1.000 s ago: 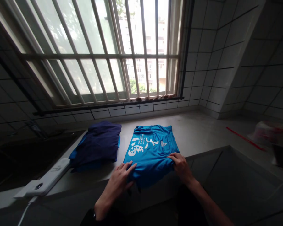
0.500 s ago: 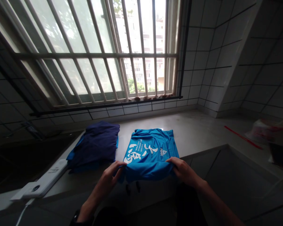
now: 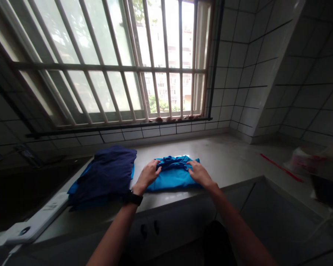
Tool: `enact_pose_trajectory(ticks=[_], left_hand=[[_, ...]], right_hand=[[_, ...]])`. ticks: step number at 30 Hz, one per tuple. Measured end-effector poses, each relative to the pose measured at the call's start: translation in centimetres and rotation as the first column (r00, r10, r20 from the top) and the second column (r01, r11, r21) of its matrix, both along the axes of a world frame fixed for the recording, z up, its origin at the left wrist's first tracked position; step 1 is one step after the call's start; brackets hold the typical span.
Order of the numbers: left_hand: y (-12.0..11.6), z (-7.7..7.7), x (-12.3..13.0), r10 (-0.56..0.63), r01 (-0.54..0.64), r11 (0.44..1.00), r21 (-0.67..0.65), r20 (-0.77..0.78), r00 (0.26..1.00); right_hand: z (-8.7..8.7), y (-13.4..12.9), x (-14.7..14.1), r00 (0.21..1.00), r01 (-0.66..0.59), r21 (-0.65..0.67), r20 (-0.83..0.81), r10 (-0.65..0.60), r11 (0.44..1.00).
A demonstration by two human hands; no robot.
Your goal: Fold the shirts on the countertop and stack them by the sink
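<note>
A bright blue T-shirt (image 3: 173, 179) lies on the counter, doubled over into a narrow bundle with its far edge rumpled. My left hand (image 3: 149, 174) rests on its left end, fingers bent and the thumb held apart from them. At the right end, my right hand (image 3: 199, 173) touches the cloth in the same way, thumb and fingers apart. The white print on the shirt is hidden by the fold. To the left sits a stack of folded clothes with a dark navy garment (image 3: 108, 173) on top and blue cloth showing at its edges.
A white power strip (image 3: 41, 218) with a cable lies left of the stack, beside the dark sink (image 3: 30, 184). On the right, a red strip (image 3: 280, 168) and a plastic bag (image 3: 302, 159) lie on the counter (image 3: 224, 155). A barred window (image 3: 113, 66) is behind.
The near edge of the blue T-shirt has been folded away from me over the printed part. Both hands moved forward with it, and their fingers have come apart from the pinch.
</note>
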State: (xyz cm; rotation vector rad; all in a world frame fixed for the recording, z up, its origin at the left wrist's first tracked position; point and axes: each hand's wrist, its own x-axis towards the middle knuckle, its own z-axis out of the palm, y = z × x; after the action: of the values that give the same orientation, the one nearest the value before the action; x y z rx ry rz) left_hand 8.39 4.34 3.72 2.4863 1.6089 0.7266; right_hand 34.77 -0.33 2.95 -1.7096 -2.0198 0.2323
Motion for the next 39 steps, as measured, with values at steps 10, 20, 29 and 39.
enact_pose_trajectory(ticks=[10, 20, 29, 39], left_hand=[[3.1, -1.9, 2.3, 0.074, -0.072, 0.997, 0.020, -0.285, 0.956], [3.7, -4.6, 1.5, 0.023, -0.067, 0.992, -0.107, -0.365, 0.931], [0.6, -3.8, 2.1, 0.142, -0.201, 0.975, -0.093, -0.435, 0.889], [-5.0, -4.5, 3.9, 0.368, -0.414, 0.910, -0.015, -0.428, 0.825]], right_hand=[[-2.3, 1.9, -3.6, 0.961, 0.205, -0.036, 0.200, -0.194, 0.978], [-4.9, 3.2, -4.0, 0.982, 0.104, -0.091, 0.169, -0.087, 0.990], [-4.1, 6.0, -2.4, 0.971, -0.044, -0.155, 0.225, 0.079, 0.987], [-2.1, 1.8, -8.1, 0.954, -0.058, -0.087, 0.288, 0.081, 0.995]])
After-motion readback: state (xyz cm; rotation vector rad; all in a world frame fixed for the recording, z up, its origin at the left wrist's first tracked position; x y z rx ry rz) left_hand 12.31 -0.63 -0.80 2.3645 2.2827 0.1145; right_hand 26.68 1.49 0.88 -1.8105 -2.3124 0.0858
